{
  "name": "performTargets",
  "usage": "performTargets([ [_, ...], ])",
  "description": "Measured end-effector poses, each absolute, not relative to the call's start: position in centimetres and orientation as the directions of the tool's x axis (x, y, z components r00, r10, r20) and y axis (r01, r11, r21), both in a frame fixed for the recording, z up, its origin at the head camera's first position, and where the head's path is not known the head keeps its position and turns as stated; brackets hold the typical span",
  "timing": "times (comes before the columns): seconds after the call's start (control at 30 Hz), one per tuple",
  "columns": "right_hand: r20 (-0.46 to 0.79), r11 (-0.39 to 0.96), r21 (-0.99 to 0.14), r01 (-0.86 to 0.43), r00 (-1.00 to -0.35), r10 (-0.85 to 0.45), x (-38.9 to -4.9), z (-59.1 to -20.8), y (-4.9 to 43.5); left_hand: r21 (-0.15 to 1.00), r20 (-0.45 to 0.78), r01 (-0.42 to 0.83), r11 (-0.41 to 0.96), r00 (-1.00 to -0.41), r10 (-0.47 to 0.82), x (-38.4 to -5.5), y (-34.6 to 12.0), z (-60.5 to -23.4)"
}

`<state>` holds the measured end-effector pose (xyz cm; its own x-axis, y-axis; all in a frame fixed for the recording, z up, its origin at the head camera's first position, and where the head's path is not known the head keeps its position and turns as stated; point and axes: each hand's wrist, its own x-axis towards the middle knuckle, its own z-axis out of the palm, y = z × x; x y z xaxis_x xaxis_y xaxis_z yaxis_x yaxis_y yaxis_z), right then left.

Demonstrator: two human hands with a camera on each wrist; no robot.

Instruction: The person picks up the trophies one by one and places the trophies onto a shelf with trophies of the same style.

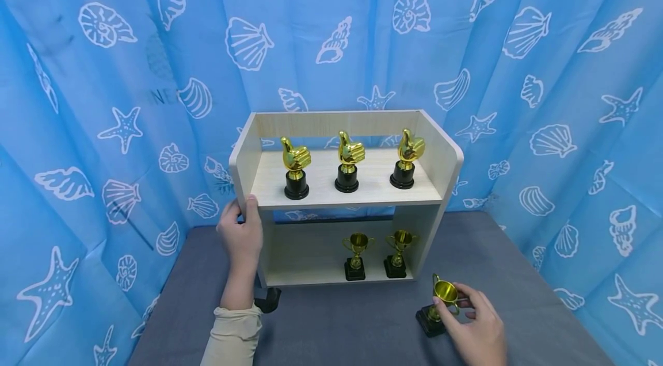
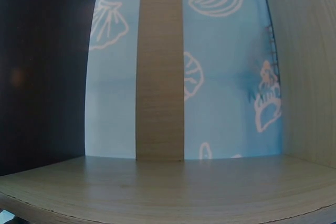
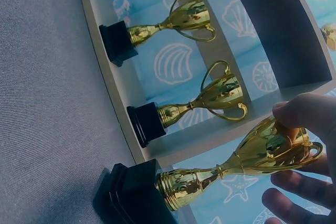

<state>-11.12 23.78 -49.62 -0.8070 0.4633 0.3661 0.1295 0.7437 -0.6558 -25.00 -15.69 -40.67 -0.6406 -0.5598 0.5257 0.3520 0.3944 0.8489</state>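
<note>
At the front right of the table, my right hand (image 1: 479,326) pinches the bowl of a gold trophy cup (image 3: 262,150) with a black base. The base sits at the tabletop; whether it bears on it I cannot tell. My left hand (image 1: 243,228) grips the left side of a pale wooden two-tier shelf (image 1: 331,204) near its middle board. Two matching trophy cups (image 1: 357,245) (image 1: 400,242) stand upright at the right of the lower tier. On the upper tier are three gold thumbs-up trophies (image 1: 296,161) (image 1: 351,154) (image 1: 410,150) on black bases.
A grey cloth (image 1: 342,326) covers the table. Behind the shelf hangs a blue curtain (image 1: 331,21) with white seashell prints. Beside my left wrist is a small black object (image 1: 268,300). The left wrist view shows the shelf's inner boards (image 2: 168,187).
</note>
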Motion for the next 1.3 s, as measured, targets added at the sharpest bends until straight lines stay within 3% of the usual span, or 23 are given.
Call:
performTargets([
  [1.3,0.359,0.717,-0.69,0.099,-0.813,0.458,-10.7,-48.6,22.2,0.844,0.533,0.354,0.403,-0.635,-0.559,-25.0,-15.6,-40.8],
])
